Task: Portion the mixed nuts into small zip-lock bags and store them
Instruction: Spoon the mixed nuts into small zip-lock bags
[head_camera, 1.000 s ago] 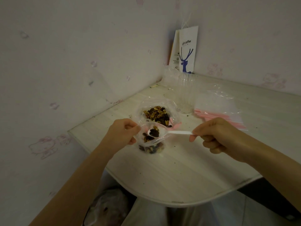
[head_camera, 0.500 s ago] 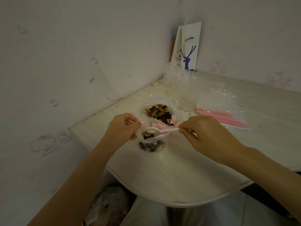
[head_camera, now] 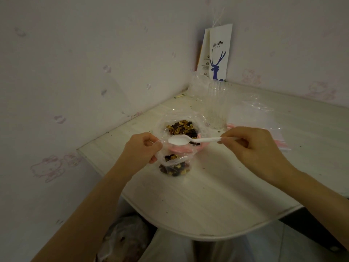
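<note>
1. Fingers of the left hand (head_camera: 140, 148) pinch the rim of a small zip-lock bag (head_camera: 179, 160) and hold its mouth wide. The bag stands on the table (head_camera: 207, 197) with mixed nuts (head_camera: 174, 170) piled in its bottom.
2. Right hand (head_camera: 253, 146) grips the handle end of a white plastic spoon (head_camera: 188, 140) (thumb and fingers curled round it). The spoon's bowl hovers over the small bag's mouth, close to the left hand.
3. Just behind sits a larger open bag (head_camera: 199, 118) holding more nuts.
4. Farther back stand a clear plastic cup (head_camera: 217, 104) and, in the corner, a paper coffee bag (head_camera: 220, 53). A stack of spare zip-lock bags (head_camera: 260, 118) lies to the right.
</note>
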